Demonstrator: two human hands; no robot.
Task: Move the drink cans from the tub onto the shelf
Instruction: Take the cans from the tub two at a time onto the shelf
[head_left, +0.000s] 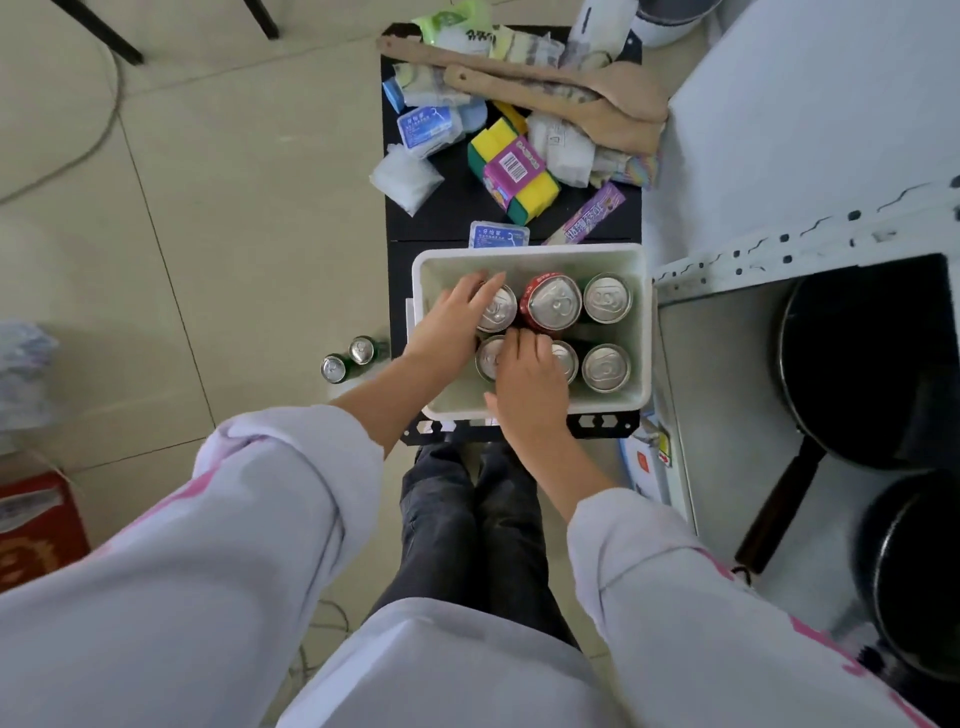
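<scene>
A white tub (530, 252) stands on a black table and holds several drink cans upright in two rows. The red can (553, 304) is at the back middle, with silver-topped cans at the back right (607, 298) and front right (605, 367). My left hand (452, 322) reaches in from the left, its fingers closed over the back-left can (498, 312). My right hand (530, 384) lies over the front row, its fingers curled around the front-middle can (566, 358) and partly hiding the front-left can (488, 358). The white metal shelf (779, 249) is just right of the tub.
Two black pans (862, 364) (914, 571) sit on the lower shelf board. Sponges (514, 169), wooden spatulas (561, 93) and small packets crowd the table behind the tub. Two green cans (334, 368) (362, 349) stand on the floor at the left. A red box (36, 525) lies further left.
</scene>
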